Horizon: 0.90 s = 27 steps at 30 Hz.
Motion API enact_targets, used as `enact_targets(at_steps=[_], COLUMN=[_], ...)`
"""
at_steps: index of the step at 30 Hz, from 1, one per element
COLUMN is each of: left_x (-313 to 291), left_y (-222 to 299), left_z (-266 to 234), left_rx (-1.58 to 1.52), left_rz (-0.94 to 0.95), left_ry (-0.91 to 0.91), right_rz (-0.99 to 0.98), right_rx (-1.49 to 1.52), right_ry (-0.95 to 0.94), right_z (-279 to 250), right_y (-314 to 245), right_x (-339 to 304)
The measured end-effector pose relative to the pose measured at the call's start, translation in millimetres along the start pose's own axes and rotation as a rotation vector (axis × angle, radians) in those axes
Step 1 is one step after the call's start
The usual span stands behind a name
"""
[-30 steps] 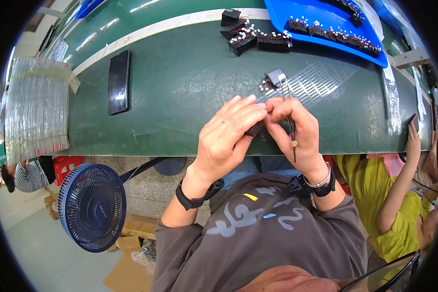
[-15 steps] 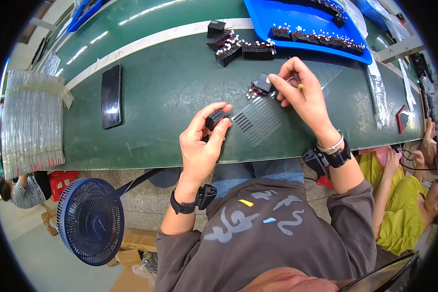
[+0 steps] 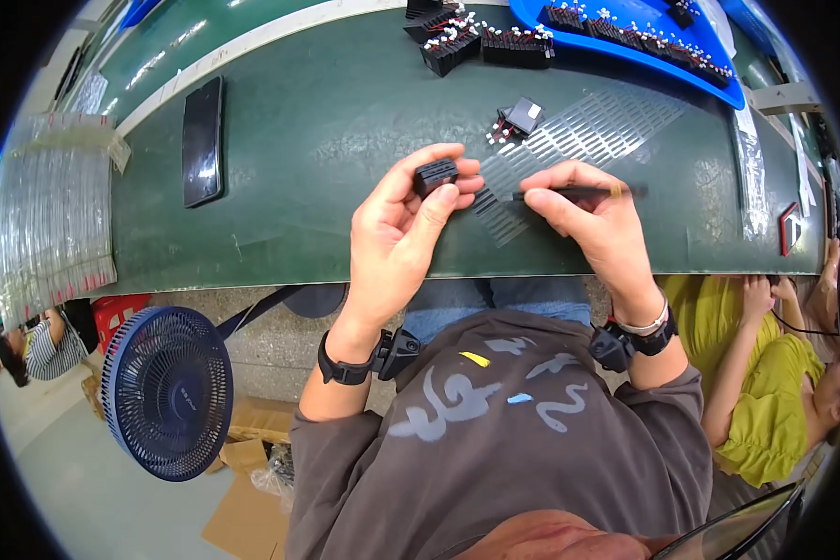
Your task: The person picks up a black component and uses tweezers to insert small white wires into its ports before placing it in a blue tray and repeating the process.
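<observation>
Between the thumb and fingers of my left hand (image 3: pixel 406 210) is a small black block (image 3: pixel 435 175), held just above the bench. Closed around a dark, slender tool (image 3: pixel 583 192), which looks like tweezers, my right hand (image 3: pixel 593 219) is to the right. The tool's tip points left, toward the block, with a gap between them. Below both hands lies a clear sheet (image 3: pixel 616 121) with rows of narrow strips, dark ones at its near end. Beyond my right hand sit a few flat black pieces (image 3: pixel 525 114) with white connectors.
Black wired pieces (image 3: pixel 517 49) stand in rows at the back, and more fill a blue tray (image 3: pixel 719 86). A phone (image 3: pixel 203 142) lies left, near bundled clear strips (image 3: pixel 54 215). A fan (image 3: pixel 168 392) stands before the bench. Another person (image 3: pixel 765 373) is at the right.
My right hand has left the loose black pieces and come nearer to me, its tool now pointing toward the block. The block stays in my left hand. The whole view has shifted slightly.
</observation>
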<state>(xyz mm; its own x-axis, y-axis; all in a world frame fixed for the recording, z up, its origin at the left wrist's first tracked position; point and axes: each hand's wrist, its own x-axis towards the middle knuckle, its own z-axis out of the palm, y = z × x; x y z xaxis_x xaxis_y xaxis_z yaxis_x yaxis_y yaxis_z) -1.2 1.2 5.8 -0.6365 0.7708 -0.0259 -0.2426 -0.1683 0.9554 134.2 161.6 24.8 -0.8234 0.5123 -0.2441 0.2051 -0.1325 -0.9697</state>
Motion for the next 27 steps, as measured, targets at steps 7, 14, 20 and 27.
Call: enact_targets(at_steps=[7, 14, 20, 27], left_x=[9.6, 14.7, 14.4, 11.1], left_y=[-4.7, -4.4, -3.8, -8.7], left_z=[7.2, 6.7, 6.4, 0.9], left_rx=[0.088, 0.153, 0.131, 0.176], left_rz=[-0.071, -0.117, -0.126, -0.086], left_ry=[-0.093, -0.098, -0.098, -0.141], right_rz=[-0.208, -0.271, -0.279, -0.340], right_rx=[-0.377, -0.433, -0.361, 0.141], right_ry=[0.148, 0.201, 0.146, 0.136], right_z=[16.6, 16.4, 14.0, 19.2], right_y=[13.1, 17.8, 18.5, 16.2], right_x=[4.1, 8.6, 5.5, -12.0])
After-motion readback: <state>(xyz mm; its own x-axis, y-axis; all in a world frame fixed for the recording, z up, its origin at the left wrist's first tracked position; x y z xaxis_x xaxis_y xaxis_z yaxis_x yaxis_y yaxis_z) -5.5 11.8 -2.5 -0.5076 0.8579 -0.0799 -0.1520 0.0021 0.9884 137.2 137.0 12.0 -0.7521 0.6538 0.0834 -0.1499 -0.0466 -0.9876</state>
